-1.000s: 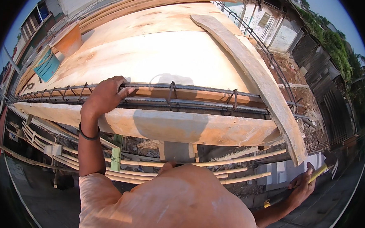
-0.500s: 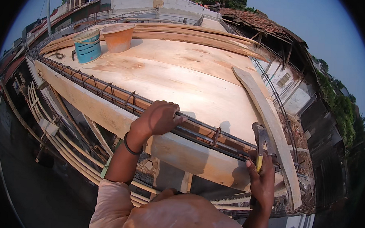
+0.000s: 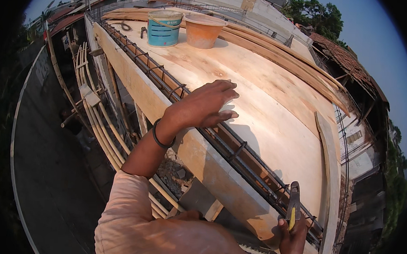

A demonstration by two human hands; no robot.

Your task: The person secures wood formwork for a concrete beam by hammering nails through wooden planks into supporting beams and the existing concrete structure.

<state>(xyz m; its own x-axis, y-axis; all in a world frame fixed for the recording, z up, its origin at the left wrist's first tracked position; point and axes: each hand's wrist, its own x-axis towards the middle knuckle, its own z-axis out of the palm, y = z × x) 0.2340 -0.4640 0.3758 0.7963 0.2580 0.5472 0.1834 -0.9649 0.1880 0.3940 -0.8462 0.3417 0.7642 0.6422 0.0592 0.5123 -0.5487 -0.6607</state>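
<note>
My left hand [image 3: 207, 104] is lifted over the rebar cage [image 3: 239, 149], its thumb and fingers apart and nothing in them. The cage of dark steel bars and ties lies in the long slot between the plywood deck [image 3: 259, 116] and the wooden side board [image 3: 210, 166]. At the near right end of the cage, my right hand [image 3: 293, 242] is wrapped round a claw hammer [image 3: 294, 200]. Its dark metal head points up, and a yellow part shows just above my fist. The lower handle is hidden by the hand.
A blue bucket [image 3: 164, 30] and an orange tub [image 3: 202, 32] stand on the deck's far side, before stacked planks [image 3: 281, 53]. A loose plank [image 3: 328, 170] lies along the right edge. Left of the board is a drop with bamboo poles [image 3: 104, 126].
My left hand has come off the rebar and opened above it. The view has swung round to the left, and the hammer in my right hand is now turned more upright.
</note>
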